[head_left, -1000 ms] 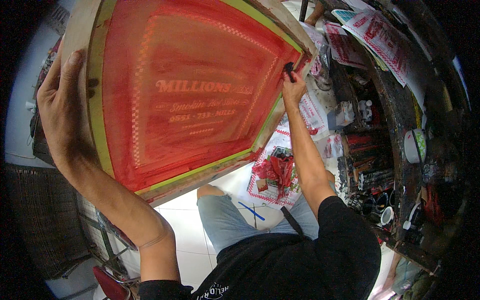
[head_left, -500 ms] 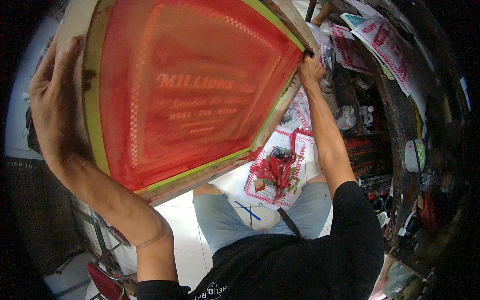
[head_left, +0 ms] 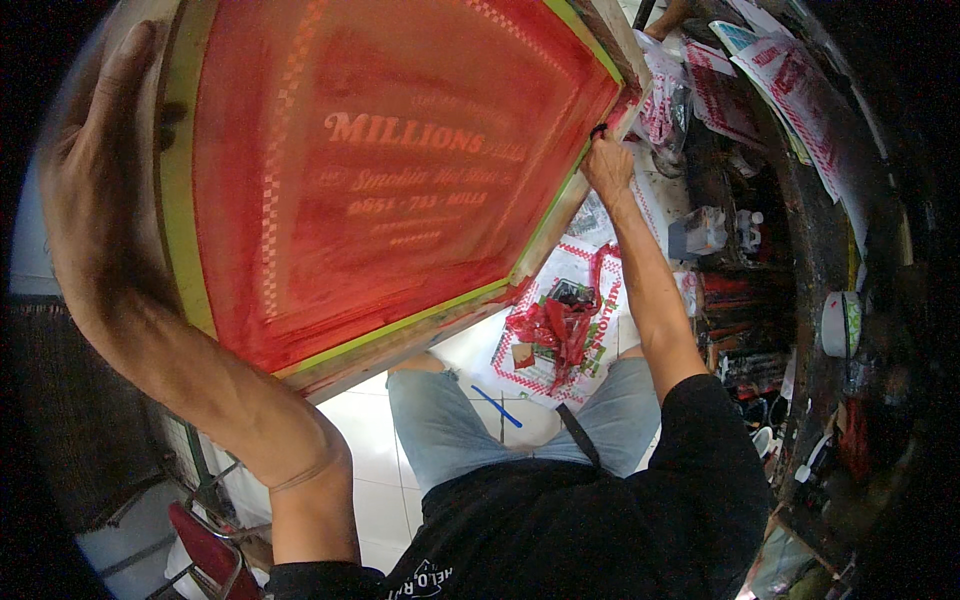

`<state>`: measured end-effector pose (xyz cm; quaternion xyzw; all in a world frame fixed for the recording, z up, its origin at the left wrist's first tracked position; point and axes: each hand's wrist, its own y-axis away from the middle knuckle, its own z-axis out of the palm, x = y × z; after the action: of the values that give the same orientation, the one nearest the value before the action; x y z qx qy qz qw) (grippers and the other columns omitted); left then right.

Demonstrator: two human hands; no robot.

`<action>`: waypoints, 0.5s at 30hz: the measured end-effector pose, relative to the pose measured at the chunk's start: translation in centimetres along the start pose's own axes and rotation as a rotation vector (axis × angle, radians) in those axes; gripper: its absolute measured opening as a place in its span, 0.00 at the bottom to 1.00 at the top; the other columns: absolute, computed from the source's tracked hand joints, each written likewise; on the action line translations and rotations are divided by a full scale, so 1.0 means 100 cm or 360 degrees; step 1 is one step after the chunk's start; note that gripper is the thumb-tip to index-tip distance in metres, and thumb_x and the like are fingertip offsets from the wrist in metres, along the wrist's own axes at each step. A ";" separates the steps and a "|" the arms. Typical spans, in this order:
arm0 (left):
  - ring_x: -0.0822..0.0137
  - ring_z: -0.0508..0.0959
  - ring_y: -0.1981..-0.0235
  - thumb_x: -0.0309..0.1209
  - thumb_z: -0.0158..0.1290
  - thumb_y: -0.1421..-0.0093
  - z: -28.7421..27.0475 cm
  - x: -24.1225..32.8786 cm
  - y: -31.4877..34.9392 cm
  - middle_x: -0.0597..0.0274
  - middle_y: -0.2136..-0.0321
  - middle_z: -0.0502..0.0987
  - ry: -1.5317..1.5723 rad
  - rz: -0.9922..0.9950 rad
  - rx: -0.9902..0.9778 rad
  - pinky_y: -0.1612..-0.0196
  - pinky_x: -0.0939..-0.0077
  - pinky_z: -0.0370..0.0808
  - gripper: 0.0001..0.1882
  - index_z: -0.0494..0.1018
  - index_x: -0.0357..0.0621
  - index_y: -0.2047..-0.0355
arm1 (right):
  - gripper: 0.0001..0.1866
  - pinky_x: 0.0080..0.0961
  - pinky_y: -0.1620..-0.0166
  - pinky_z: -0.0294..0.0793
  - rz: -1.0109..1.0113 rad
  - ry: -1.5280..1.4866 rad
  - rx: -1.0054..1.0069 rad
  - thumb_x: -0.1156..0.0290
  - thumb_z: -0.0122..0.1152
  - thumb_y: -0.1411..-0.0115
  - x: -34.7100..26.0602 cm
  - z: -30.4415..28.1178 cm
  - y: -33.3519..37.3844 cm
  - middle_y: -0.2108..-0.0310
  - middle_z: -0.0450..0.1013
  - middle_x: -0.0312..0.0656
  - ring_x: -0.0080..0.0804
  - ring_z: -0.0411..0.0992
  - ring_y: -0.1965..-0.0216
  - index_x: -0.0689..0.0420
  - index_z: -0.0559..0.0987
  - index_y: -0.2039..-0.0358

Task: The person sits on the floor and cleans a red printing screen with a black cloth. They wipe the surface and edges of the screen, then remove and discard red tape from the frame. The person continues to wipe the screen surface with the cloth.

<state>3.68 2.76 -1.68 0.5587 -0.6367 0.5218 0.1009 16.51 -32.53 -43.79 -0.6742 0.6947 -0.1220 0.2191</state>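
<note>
A large silk-screen printing frame [head_left: 400, 235] is raised and tilted in front of me. Its mesh is red with pale lettering and a checkered border, edged in yellow-green, inside a wooden surround. My left hand [head_left: 95, 190] grips the frame's left side, its thumb lying along the wood and the other fingers hidden behind. At the right side, my right hand [head_left: 610, 165] is closed in a pinch against the inner edge. A small dark thing [head_left: 598, 131] sticks out from its fingertips, too small to name.
Below the frame, crumpled red plastic [head_left: 560, 335] lies on printed white sheets [head_left: 520, 370]. A blue stick [head_left: 497, 407] rests near my legs. Cluttered dark shelving [head_left: 745, 300] stands at the right, with a roll of tape [head_left: 840, 323]. A red-seated chair [head_left: 205, 550] is at lower left.
My right hand has slid down the frame's right edge toward me with the small dark thing. The frame has shifted slightly in view, and my left hand still grips it.
</note>
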 end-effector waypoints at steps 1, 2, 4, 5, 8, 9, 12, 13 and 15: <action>0.70 0.78 0.63 0.36 0.53 0.38 -0.002 -0.002 -0.002 0.59 0.60 0.79 -0.0012 -0.0002 0.0018 0.57 0.79 0.73 0.18 0.74 0.37 0.52 | 0.10 0.43 0.72 0.76 -0.0002 -0.0010 -0.0058 0.73 0.58 0.54 -0.002 0.001 0.004 0.68 0.74 0.52 0.52 0.76 0.73 0.63 0.76 0.70; 0.70 0.78 0.61 0.35 0.53 0.38 -0.004 -0.004 -0.004 0.60 0.59 0.79 -0.0026 -0.0004 0.0036 0.55 0.79 0.73 0.18 0.74 0.36 0.52 | 0.10 0.43 0.71 0.77 -0.0003 -0.0021 -0.0116 0.73 0.58 0.55 -0.005 0.003 0.008 0.68 0.74 0.52 0.52 0.76 0.72 0.63 0.76 0.70; 0.70 0.78 0.60 0.34 0.53 0.38 -0.006 -0.011 -0.007 0.60 0.58 0.79 0.0035 -0.0030 -0.0016 0.54 0.78 0.73 0.18 0.74 0.36 0.51 | 0.11 0.43 0.71 0.77 -0.0026 -0.0051 -0.0204 0.73 0.59 0.56 -0.010 0.006 0.017 0.67 0.73 0.53 0.52 0.76 0.72 0.64 0.77 0.70; 0.70 0.78 0.60 0.34 0.53 0.38 -0.006 -0.015 -0.008 0.59 0.58 0.79 0.0067 -0.0042 -0.0043 0.54 0.78 0.73 0.18 0.74 0.36 0.51 | 0.12 0.43 0.71 0.77 -0.0047 -0.0069 -0.0235 0.73 0.59 0.56 -0.012 0.007 0.022 0.67 0.73 0.53 0.52 0.76 0.72 0.64 0.77 0.70; 0.70 0.77 0.58 0.34 0.53 0.38 -0.008 -0.020 -0.008 0.59 0.57 0.78 0.0200 0.0008 -0.0059 0.52 0.79 0.72 0.19 0.73 0.36 0.49 | 0.13 0.43 0.70 0.77 -0.0098 -0.0113 -0.0304 0.73 0.60 0.58 -0.020 0.009 0.031 0.66 0.72 0.54 0.53 0.76 0.73 0.64 0.77 0.70; 0.70 0.77 0.58 0.34 0.53 0.38 -0.009 -0.019 -0.008 0.59 0.56 0.78 0.0154 0.0014 -0.0041 0.52 0.79 0.71 0.19 0.73 0.36 0.49 | 0.13 0.44 0.70 0.77 -0.0114 -0.0127 -0.0324 0.73 0.61 0.58 -0.022 0.010 0.033 0.65 0.72 0.54 0.54 0.76 0.73 0.64 0.77 0.70; 0.71 0.76 0.57 0.35 0.53 0.37 -0.010 -0.021 -0.008 0.60 0.56 0.77 0.0039 0.0008 -0.0018 0.53 0.80 0.71 0.20 0.72 0.36 0.48 | 0.12 0.40 0.67 0.76 0.0102 -0.0635 -0.0592 0.70 0.58 0.50 -0.015 0.014 0.038 0.69 0.76 0.54 0.51 0.77 0.71 0.63 0.80 0.67; 0.71 0.76 0.58 0.35 0.53 0.37 -0.012 -0.022 -0.008 0.60 0.56 0.77 0.0010 0.0000 -0.0028 0.53 0.80 0.71 0.20 0.72 0.36 0.48 | 0.12 0.38 0.66 0.75 0.0197 -0.0834 -0.0710 0.69 0.57 0.47 -0.009 0.012 0.037 0.70 0.77 0.53 0.49 0.77 0.71 0.62 0.81 0.66; 0.72 0.76 0.59 0.35 0.53 0.37 -0.010 -0.023 -0.007 0.62 0.56 0.77 0.0002 0.0025 0.0002 0.54 0.81 0.71 0.20 0.72 0.36 0.48 | 0.14 0.37 0.62 0.74 0.0411 -0.1143 -0.0499 0.66 0.56 0.47 0.005 0.008 0.030 0.70 0.77 0.55 0.48 0.77 0.68 0.61 0.81 0.65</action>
<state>4.65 5.06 -2.52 0.5533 -0.6408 0.5233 0.0968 14.25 -32.78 -45.97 -0.6063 0.6632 0.2568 0.3558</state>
